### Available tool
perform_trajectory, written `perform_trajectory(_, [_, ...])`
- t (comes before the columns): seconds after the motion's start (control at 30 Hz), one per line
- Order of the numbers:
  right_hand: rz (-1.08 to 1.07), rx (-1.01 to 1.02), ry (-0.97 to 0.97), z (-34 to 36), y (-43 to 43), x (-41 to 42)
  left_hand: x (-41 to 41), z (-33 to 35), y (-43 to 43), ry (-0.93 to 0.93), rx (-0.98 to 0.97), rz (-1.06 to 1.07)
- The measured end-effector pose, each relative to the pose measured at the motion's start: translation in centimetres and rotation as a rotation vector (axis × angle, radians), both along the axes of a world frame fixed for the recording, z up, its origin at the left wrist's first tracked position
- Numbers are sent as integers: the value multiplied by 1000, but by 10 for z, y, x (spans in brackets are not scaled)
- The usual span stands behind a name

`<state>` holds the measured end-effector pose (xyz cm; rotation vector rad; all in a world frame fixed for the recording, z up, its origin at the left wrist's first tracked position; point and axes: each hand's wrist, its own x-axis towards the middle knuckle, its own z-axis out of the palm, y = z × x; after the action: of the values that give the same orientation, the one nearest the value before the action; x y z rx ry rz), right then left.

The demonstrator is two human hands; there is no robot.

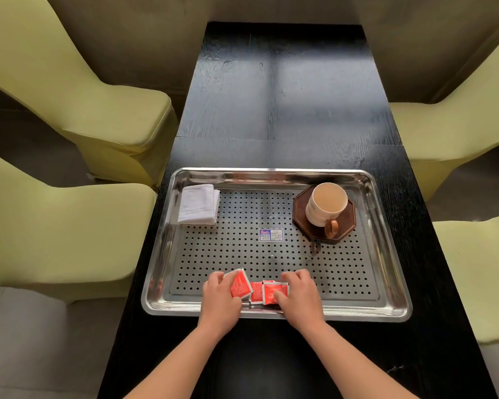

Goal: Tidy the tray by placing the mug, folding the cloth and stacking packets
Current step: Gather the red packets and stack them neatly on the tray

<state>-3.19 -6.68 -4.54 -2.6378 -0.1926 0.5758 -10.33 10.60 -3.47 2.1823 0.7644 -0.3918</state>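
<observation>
A steel perforated tray (380, 254) lies on the black table. In its far right corner a cream mug (326, 204) stands upright on a dark octagonal coaster (347, 226). A folded white cloth (198, 204) rests in the far left corner. At the tray's near edge, my left hand (219, 298) grips a red packet (240, 285), lifted and tilted. My right hand (300, 295) presses on another red packet (274, 292). A third red packet (256, 293) lies between them, partly covered.
A blue-and-white sticker (271, 235) sits mid-tray. The black wooden table (280, 96) stretches away beyond the tray. Yellow-green upholstered chairs (98, 110) flank it on the left, and more chairs (458, 133) on the right.
</observation>
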Motion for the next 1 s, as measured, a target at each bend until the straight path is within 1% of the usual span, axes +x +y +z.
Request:
perform_trajectory(0.1, [-37,-12,20,-1,-6,1,0,-1,3,-3,9,41])
perform_trajectory(0.33, [-29,46,54,-1,9,0,6,2,-5,-34,-29,20])
perform_trajectory(0.47, [-18,137,57,-1,14,2,6,3,-5,-60,-68,-29])
perform_trajectory(0.63, [-92,229,137,1,7,5,7,2,0,-67,-83,-40])
perform_trajectory(0.73, [-123,206,112,1,2,5,5,0,3,-81,-61,-25])
perform_trajectory(0.9, [-54,193,119,1,9,1,3,-2,-1,-75,-47,-89])
perform_trajectory(1.0, [-65,192,118,2,10,2,1,0,0,-82,-27,-91])
